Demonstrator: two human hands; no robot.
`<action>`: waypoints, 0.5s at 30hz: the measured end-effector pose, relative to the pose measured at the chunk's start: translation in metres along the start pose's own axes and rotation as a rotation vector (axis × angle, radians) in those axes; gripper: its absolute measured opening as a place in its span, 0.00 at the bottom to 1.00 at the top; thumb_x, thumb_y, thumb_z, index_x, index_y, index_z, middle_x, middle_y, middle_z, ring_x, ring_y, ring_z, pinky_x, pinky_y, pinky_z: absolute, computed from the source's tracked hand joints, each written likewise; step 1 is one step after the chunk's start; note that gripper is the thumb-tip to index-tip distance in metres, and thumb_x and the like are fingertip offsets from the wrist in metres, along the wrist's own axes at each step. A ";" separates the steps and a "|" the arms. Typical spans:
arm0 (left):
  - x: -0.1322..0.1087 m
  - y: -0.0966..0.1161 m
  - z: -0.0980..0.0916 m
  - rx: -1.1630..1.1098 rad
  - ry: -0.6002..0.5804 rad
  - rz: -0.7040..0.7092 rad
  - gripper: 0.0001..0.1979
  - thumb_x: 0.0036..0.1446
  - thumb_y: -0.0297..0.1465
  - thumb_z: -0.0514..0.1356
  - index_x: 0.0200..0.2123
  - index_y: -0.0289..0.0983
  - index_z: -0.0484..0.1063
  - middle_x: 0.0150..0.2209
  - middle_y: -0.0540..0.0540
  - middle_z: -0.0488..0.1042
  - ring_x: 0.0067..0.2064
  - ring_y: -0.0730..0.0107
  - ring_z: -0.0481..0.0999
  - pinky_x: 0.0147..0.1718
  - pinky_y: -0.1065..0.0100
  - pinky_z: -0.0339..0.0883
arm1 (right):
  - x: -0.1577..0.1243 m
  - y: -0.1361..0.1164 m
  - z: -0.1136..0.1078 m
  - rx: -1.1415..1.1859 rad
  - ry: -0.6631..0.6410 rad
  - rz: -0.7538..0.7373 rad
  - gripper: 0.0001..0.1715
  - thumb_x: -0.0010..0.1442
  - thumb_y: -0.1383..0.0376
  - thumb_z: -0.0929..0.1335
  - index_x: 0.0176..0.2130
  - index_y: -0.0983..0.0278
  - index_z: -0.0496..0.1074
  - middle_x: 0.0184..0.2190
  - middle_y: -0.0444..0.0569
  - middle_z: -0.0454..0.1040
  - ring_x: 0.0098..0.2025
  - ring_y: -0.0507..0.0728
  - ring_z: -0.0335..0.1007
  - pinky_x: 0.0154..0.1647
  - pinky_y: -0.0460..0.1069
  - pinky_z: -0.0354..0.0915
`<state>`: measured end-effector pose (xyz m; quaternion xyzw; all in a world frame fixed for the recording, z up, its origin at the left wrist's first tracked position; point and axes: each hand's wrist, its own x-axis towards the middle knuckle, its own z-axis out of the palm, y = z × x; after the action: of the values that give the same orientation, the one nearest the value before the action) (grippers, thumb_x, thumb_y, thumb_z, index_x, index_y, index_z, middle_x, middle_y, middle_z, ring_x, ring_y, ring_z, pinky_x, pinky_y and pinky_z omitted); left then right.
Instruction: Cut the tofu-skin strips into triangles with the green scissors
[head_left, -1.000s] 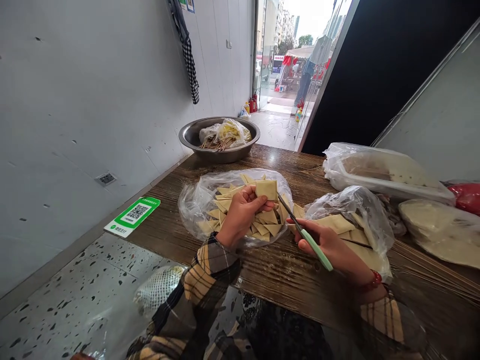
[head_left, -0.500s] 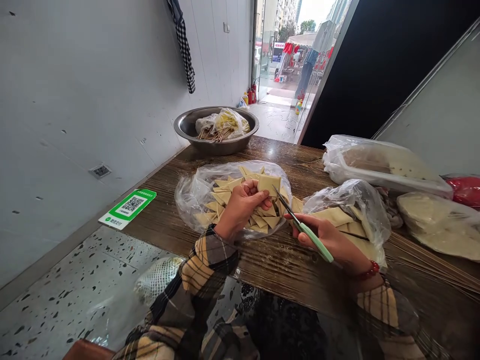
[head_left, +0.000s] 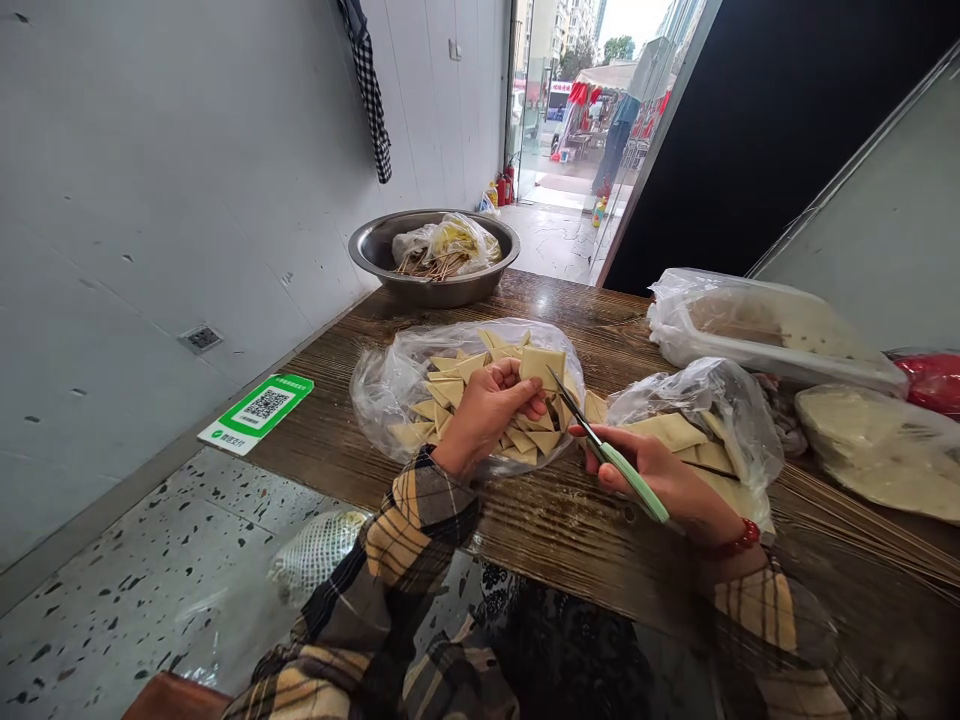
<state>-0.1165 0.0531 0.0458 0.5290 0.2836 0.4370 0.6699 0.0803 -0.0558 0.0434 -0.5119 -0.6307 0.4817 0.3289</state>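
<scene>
Between the thumb and fingertips of the left hand (head_left: 491, 410) sits one tofu-skin square (head_left: 541, 365), pinched flat and held just above the open bag of cut pieces (head_left: 390, 390); the right hand (head_left: 664, 478) is closed round the green-handled scissors (head_left: 626, 475), and how far the blades are parted is too fine to tell; a second ago the blade tips lay below the square, now they meet its lower right edge, so the cut looks engaged rather than lined up; near the right hand lies a second bag of uncut sheets (head_left: 697, 420); a steel basin (head_left: 375, 250) stands beyond on the wooden table (head_left: 570, 530).
</scene>
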 end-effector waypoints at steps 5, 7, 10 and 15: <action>0.001 -0.003 -0.001 -0.004 -0.005 -0.001 0.14 0.48 0.37 0.68 0.29 0.32 0.71 0.24 0.48 0.76 0.23 0.77 0.74 0.23 0.75 0.69 | 0.001 -0.001 0.000 0.012 -0.012 0.005 0.38 0.57 0.46 0.69 0.57 0.68 0.69 0.31 0.46 0.67 0.27 0.51 0.57 0.29 0.48 0.60; 0.001 -0.004 -0.001 -0.009 -0.006 -0.003 0.14 0.48 0.37 0.68 0.29 0.32 0.71 0.24 0.48 0.76 0.22 0.77 0.74 0.23 0.75 0.69 | 0.000 -0.001 0.000 0.011 -0.012 0.008 0.38 0.57 0.46 0.68 0.57 0.68 0.69 0.31 0.46 0.67 0.27 0.51 0.57 0.29 0.48 0.59; 0.001 -0.004 -0.001 -0.018 -0.011 -0.008 0.15 0.48 0.37 0.68 0.29 0.32 0.71 0.24 0.48 0.76 0.22 0.76 0.74 0.22 0.75 0.69 | 0.000 -0.003 0.000 0.000 -0.010 0.010 0.39 0.57 0.45 0.68 0.57 0.67 0.69 0.31 0.46 0.67 0.27 0.51 0.57 0.29 0.48 0.59; 0.001 -0.004 0.000 -0.024 -0.020 -0.017 0.15 0.48 0.38 0.68 0.29 0.32 0.71 0.24 0.48 0.75 0.21 0.76 0.74 0.21 0.75 0.68 | 0.000 -0.004 0.000 0.000 -0.014 0.015 0.39 0.56 0.45 0.69 0.57 0.68 0.70 0.30 0.46 0.66 0.27 0.52 0.57 0.28 0.48 0.58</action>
<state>-0.1144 0.0539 0.0418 0.5229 0.2762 0.4295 0.6824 0.0789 -0.0554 0.0468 -0.5130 -0.6292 0.4878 0.3208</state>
